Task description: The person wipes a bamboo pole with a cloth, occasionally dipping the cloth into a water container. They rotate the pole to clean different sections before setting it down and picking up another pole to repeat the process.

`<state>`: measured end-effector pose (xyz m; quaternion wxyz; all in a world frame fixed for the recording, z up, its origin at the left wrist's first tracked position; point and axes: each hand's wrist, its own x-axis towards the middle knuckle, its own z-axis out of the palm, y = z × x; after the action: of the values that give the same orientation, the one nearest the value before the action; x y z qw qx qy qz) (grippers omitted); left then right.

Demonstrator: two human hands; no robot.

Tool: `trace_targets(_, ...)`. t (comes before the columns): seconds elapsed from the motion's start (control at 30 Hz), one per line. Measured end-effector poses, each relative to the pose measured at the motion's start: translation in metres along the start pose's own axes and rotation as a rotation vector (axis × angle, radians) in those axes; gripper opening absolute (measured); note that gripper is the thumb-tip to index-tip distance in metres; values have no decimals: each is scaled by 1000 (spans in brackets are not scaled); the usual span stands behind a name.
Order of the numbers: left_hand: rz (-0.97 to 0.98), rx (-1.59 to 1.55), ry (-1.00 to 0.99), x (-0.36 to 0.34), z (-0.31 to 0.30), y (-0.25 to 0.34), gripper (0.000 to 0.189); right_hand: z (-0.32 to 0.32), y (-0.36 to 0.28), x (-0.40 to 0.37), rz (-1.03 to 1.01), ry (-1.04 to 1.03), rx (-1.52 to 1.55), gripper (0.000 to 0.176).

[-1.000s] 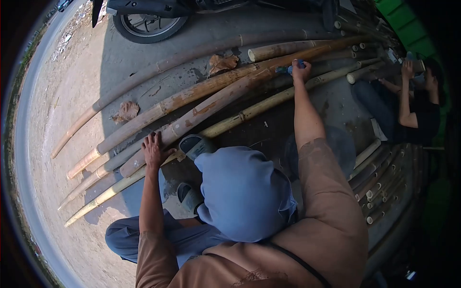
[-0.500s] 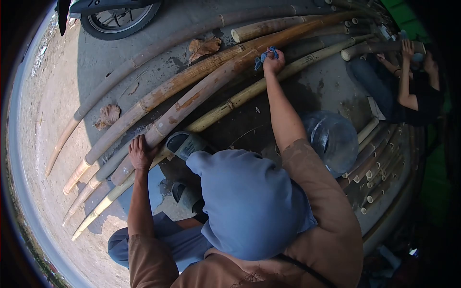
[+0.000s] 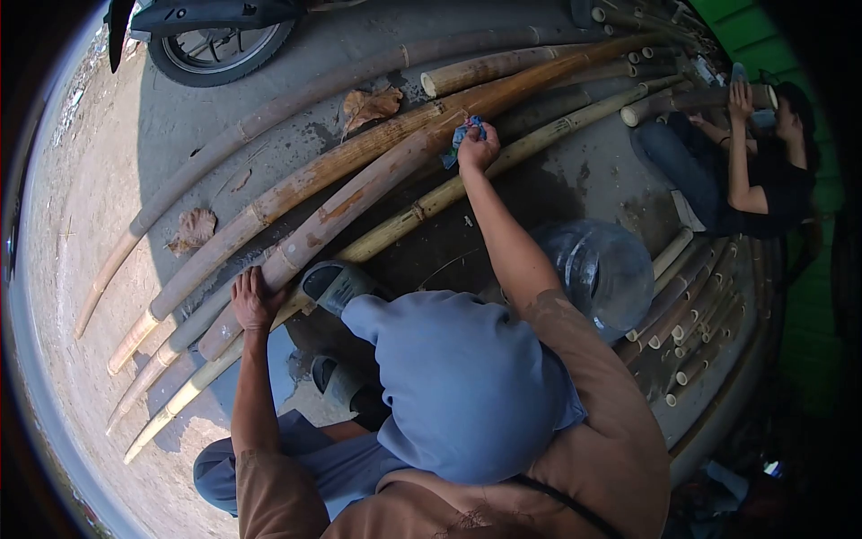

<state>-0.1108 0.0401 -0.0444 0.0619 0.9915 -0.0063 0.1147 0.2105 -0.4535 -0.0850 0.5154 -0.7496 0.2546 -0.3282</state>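
My right hand [image 3: 479,148] is closed on a crumpled blue cloth [image 3: 462,139], which touches the upper part of a grey-brown bamboo pole [image 3: 359,193]. Lower on the same pole rests my left hand [image 3: 258,301], its fingers laid over the surface near the lower end. Just behind this pole runs a longer brown bamboo pole [image 3: 301,186]. On the near side a yellowish bamboo pole [image 3: 395,231] passes close to my sandals. My left palm is hidden.
A clear plastic water jug [image 3: 600,278] stands to the right, near stacked bamboo [image 3: 696,314]. At the upper right a seated person [image 3: 754,171] holds a bamboo piece [image 3: 700,103]. A motorcycle wheel [image 3: 220,49] is at the upper left. Dry leaves [image 3: 370,110] lie between poles.
My right hand and the cloth have moved left and slightly down along the pole. My left hand stays on the pole. The whole view has shifted a little.
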Motion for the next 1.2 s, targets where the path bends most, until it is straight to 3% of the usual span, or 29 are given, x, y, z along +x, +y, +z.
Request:
trace_targets(0.07, -11, -4, -12, 1, 0, 2, 79, -2, -4, 17, 66, -57, 14, 23)
trace_targets(0.13, -10, -3, -16, 1, -1, 1, 79, -12, -42, 31, 168, 14, 10, 22)
trace_targets(0.17, -13, 0, -26, 2, -1, 0, 79, -2, -20, 51, 161, 79, -43, 21)
trace_targets(0.3, -4, -9, 6, -1, -1, 0, 78, -9, -47, 24, 286, 0, 20, 30)
trace_targets(0.33, 7, -14, 27, 0, 1, 1, 78, -2, -27, 11, 122, 5, -194, 30)
trace_targets(0.47, -12, -27, -9, 0, 2, -1, 78, -13, -59, 13, 304, -17, 17, 29)
trace_targets(0.5, -11, -15, -26, 2, -3, 2, 79, 3, -33, 38, 289, 48, -45, 24)
trace_targets(0.6, 31, 20, 8, -2, 4, -8, 79, 11, -26, 100, 300, 91, 270, 20)
trace_targets(0.67, -11, -9, -34, -2, 4, -4, 81, 3, -43, 104, 304, 77, 144, 20)
trace_targets(0.7, 0, 4, -12, -4, 6, -4, 82, 15, -19, 107, 252, 113, -22, 21)
trace_targets(0.73, 9, 20, 19, -4, 10, -6, 83, 0, -50, 81, 244, 96, 4, 25)
trace_targets(0.8, -12, 45, -69, -4, 14, -15, 82, 15, -39, 42, 209, 90, 241, 30)
trace_targets(0.87, 61, 29, 8, -9, 29, -31, 82, 19, -37, -9, 20, 67, 145, 38)
trace_targets(0.93, 17, 49, -41, -9, 29, -33, 83, 9, -38, -39, -163, 19, 116, 51)
trace_targets(1.0, 28, 54, -44, -10, 37, -42, 83, -11, -89, -52, -103, -114, 343, 53)
trace_targets(1.07, 9, 64, -55, -12, 31, -37, 83, -7, -82, -36, -345, -264, 108, 47)
trace_targets(1.1, -11, 72, -54, -11, 24, -27, 84, -2, -71, -29, -603, -240, -119, 43)
trace_targets(1.13, 2, 69, -20, -11, 21, -22, 84, -22, -91, -37, -587, -288, -382, 43)
trace_targets(1.2, -6, -3, -33, -7, 11, -13, 83, -7, -85, -51, -661, -247, -403, 40)
